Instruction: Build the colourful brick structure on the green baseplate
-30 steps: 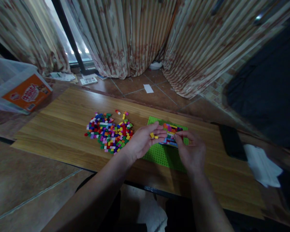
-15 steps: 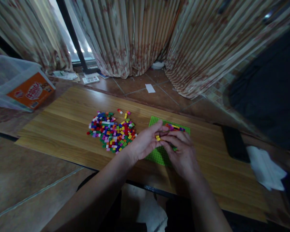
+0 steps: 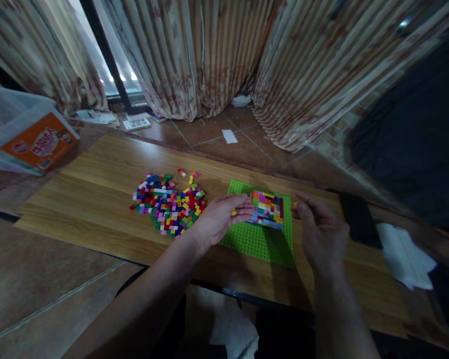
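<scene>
Left hand point(image 3: 220, 217) nearest me on that side: palm up, fingers extended and slack, a yellow brick point(image 3: 234, 212) lying on them. Right hand point(image 3: 324, 232) over the surface point(image 3: 127, 239), just right of the board point(image 3: 256, 244); thumb and finger pinch a second brick point(image 3: 295, 204), yellowish, mostly hidden. Bricks look like stiff plastic: probably very light, hard to break, slick enough to slip a loose pinch. Best taken by opposite side walls, studs and underside left free. Build point(image 3: 268, 205) sits on the green board, many-coloured, left edge behind the left fingertips; I'd grip it low. Loose pile point(image 3: 172, 209) left of the hands. Farther: clear tub point(image 3: 7, 122), then curtains point(image 3: 172, 50).
</scene>
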The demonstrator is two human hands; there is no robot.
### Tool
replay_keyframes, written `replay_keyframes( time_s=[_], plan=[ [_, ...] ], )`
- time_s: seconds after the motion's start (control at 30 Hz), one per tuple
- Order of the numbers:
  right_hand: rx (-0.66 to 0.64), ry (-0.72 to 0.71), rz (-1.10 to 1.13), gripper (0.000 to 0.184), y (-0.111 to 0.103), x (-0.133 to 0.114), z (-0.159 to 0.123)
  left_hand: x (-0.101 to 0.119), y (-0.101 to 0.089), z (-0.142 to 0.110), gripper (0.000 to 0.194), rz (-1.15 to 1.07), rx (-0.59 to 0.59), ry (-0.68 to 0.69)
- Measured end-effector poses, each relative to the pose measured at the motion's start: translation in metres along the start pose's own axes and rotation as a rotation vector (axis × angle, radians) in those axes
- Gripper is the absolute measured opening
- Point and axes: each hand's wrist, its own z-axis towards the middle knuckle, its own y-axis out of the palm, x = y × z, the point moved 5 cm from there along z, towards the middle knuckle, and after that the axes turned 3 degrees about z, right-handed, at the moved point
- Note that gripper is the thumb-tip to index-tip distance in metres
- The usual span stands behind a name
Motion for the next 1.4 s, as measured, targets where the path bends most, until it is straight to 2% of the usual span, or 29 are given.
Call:
replay_keyframes(
  time_s=[0.2,0.33,0.43,0.5,0.77,1.4],
  plan=[
    [-0.171,0.054,-0.005,0.029,0.01,0.012,-0.005,0.001,-0.002,0.001,0.014,0.047,0.026,0.021],
    [-0.214,-0.034,-0.1,0.024,0.016,0.01,-0.007,0.0,-0.001,0.002,0.014,0.054,0.025,0.018],
    [-0.239,-0.14,-0.092,0.019,0.02,0.006,-0.007,0.0,-0.002,0.003,0.013,0.057,0.023,0.025],
    [-0.242,-0.16,-0.082,0.017,0.022,0.009,-0.007,0.0,-0.003,0.003,0.011,0.054,0.017,0.036],
    [-0.218,-0.057,-0.05,0.019,0.026,0.027,-0.009,0.001,-0.003,0.002,0.012,0.052,0.016,0.039],
    [-0.154,0.243,0.129,0.023,0.033,0.043,-0.01,0.001,-0.002,0.003,0.014,0.072,0.038,0.026]
  ],
)
